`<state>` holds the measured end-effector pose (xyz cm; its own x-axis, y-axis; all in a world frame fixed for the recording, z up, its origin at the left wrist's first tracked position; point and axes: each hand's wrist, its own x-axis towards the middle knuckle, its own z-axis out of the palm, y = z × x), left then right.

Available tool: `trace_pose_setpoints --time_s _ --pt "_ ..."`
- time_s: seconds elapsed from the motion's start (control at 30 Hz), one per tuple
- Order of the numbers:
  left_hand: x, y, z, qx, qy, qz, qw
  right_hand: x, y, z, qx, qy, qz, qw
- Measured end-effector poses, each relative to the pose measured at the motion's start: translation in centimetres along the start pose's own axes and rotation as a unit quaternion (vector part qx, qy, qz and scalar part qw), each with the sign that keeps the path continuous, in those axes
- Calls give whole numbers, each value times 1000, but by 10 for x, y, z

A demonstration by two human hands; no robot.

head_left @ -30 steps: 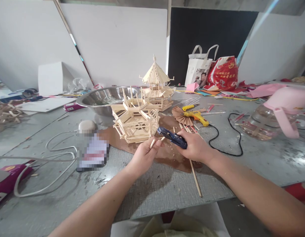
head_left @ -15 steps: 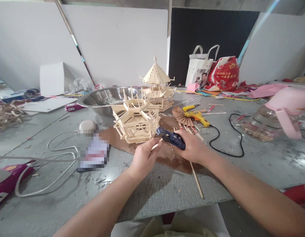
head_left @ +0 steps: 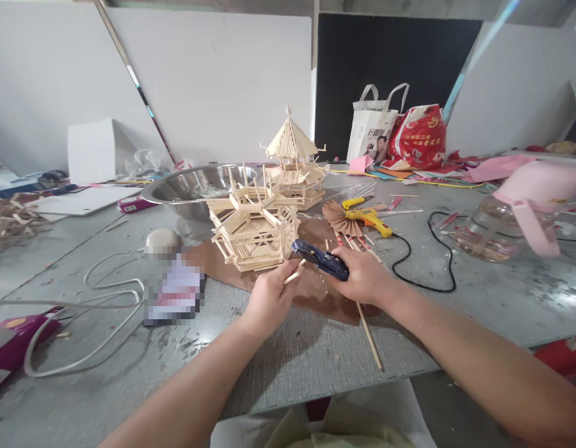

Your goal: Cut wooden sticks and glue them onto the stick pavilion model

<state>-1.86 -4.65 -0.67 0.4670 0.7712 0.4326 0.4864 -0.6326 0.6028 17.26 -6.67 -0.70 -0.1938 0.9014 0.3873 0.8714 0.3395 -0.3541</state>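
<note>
My left hand [head_left: 272, 295] is closed in a pinch around a short, thin wooden stick [head_left: 292, 277], whose end points up toward the right. My right hand [head_left: 362, 274] grips dark blue cutting pliers [head_left: 326, 262]; the palm hides part of the handles. The pliers' head is just above the stick's upper end, and I cannot tell whether they touch. Right behind my hands stands an open-topped wooden stick frame [head_left: 255, 233] with posts pointing up. Under it lies a brown sheet [head_left: 316, 298]. A longer wooden stick [head_left: 371, 339] sticks out below my right wrist.
Behind the frame stands a stick pavilion [head_left: 292, 146] with a pointed roof, beside a metal basin [head_left: 176, 193]. A yellow glue gun [head_left: 374, 222] with a black cord lies to the right, near a pink-lidded jug [head_left: 497, 218]. White cables [head_left: 139, 298] cross the left side.
The pliers' head has moved slightly away from the stick, and their handles look a little more spread. Both hands keep their grip. The whole view has shifted slightly.
</note>
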Motion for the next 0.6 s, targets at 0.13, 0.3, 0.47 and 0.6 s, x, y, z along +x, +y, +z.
trace_pose_setpoints --time_s 0.13,0.3,0.47,0.6 --pt "0 0 0 2 2 -3 1000 0 0 -1 -14 -7 8 1000" --pt "1 -2 1 21 2 -13 1000 1 -1 -1 -30 -16 19 999" --pt "1 -3 3 26 -3 -28 999 2 -2 -3 -42 -24 23 999" --pt "2 -2 3 39 -12 -42 998 2 -2 -5 -58 -33 28 997"
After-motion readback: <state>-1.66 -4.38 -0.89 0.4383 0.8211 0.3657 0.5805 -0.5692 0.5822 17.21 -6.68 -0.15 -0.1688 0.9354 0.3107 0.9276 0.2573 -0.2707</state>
